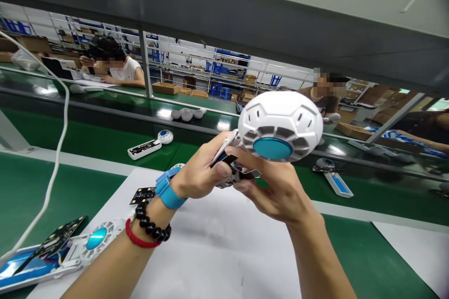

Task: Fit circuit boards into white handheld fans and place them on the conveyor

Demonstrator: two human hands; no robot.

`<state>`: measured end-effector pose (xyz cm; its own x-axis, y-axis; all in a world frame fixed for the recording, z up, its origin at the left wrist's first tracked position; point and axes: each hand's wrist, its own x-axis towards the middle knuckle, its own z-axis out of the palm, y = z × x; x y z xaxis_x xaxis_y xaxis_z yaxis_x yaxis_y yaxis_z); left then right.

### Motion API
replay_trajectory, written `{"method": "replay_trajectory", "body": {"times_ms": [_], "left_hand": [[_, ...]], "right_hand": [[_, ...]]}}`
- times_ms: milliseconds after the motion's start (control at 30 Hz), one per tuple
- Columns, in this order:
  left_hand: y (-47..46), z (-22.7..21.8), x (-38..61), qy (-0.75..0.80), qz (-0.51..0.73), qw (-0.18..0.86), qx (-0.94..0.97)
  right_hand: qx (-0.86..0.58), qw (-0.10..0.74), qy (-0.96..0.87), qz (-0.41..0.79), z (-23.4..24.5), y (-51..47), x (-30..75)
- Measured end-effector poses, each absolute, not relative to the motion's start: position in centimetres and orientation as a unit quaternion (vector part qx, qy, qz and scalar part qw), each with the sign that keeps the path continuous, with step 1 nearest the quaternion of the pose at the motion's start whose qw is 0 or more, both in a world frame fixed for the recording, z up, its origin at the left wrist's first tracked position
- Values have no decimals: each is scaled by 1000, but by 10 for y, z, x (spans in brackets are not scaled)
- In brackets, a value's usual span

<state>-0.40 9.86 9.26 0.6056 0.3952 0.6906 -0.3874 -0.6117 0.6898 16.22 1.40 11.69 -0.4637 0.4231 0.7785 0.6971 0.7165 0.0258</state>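
Observation:
I hold a white handheld device with a round vented head (280,124) and a blue centre disc up in front of me. My left hand (201,173) is closed around its handle, thumb pressing on a dark circuit board at the handle's open side. My right hand (277,187) pinches the same board and handle from below, fingers closed. The left wrist wears a blue band, black beads and a red cord. The handle is mostly hidden by my fingers.
A white sheet (217,243) covers the green bench. At the left lie another vented device (94,238), loose circuit boards (142,195) and a white cable (56,159). More devices (149,145) rest on the conveyor behind. Other people work at the far benches.

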Motion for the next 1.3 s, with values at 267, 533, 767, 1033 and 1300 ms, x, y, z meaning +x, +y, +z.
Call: {"method": "replay_trajectory", "body": {"times_ms": [267, 533, 767, 1033, 1300], "left_hand": [[99, 85, -1, 42, 486, 402, 775], [96, 83, 2, 26, 492, 423, 761], [94, 79, 8, 85, 526, 389, 751], [88, 84, 12, 139, 523, 422, 727], [95, 83, 19, 192, 381, 542, 724]], "right_hand": [[-350, 495, -787, -114, 110, 15, 149], [-340, 517, -784, -45, 109, 15, 158], [-360, 596, -717, -36, 100, 21, 156], [-391, 651, -616, 208, 103, 30, 143], [-443, 670, -559, 206, 90, 50, 161]]}}
